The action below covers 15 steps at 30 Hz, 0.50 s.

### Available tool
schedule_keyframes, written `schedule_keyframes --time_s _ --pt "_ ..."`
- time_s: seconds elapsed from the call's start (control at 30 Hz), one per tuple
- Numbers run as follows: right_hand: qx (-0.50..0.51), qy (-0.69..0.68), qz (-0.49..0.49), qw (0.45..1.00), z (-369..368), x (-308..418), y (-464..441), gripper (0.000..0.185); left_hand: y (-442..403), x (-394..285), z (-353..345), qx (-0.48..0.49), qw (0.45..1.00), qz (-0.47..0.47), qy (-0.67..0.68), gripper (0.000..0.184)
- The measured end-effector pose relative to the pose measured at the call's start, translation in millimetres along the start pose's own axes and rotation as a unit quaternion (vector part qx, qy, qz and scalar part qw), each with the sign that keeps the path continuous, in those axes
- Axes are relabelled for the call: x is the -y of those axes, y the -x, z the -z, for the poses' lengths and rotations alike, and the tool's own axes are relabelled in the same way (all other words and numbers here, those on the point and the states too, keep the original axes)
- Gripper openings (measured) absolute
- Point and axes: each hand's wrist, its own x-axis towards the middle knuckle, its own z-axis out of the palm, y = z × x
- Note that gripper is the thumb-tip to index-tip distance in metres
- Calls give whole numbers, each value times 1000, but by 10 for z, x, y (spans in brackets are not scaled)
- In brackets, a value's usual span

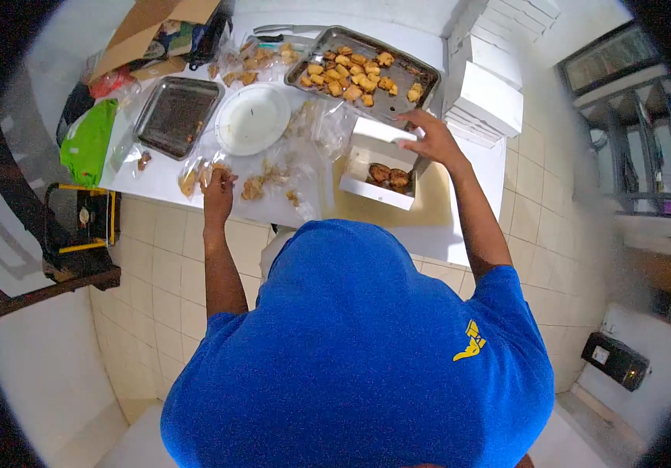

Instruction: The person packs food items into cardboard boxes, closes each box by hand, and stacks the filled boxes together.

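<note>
My right hand (433, 142) is at the right side of an open white cardboard box (357, 186), thumb and fingers apart. Its thumb is by the edge of the raised lid; I cannot tell if it presses on it. Inside the box lie a few dark browned pastries (390, 178). My left hand (219, 189) is low over the table's front left, fingers curled together at a clear plastic bag with pale brown pieces (189, 182). What those fingers pinch is too small to make out. More bagged pieces (253, 188) lie just right of it.
A large baking tray (426, 78) holds several golden pastries at the back. A smaller dark tray (178, 117) and white round plate (253, 119) stand left. White boxes (485, 97) are stacked right. A cardboard carton (136, 39), green bag (90, 144) and knife (292, 29) also lie around.
</note>
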Motion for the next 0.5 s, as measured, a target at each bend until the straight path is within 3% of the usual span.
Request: schedule_keyframes --time_s 0.1,0.2,0.27,0.33,0.5 --pt "14 50 97 994 -30 166 60 55 -69 41 33 40 997 -7 61 9" --pt "84 87 68 990 20 330 61 53 -103 -25 91 67 995 -49 61 9" --pt "62 69 89 992 0 317 -6 43 -113 -85 129 70 993 -89 16 9" --pt "80 31 14 996 77 339 -23 38 -123 -148 144 82 994 -69 23 9" --pt "62 -42 1 997 -106 -119 -208 35 -151 -72 101 93 993 -61 23 10"
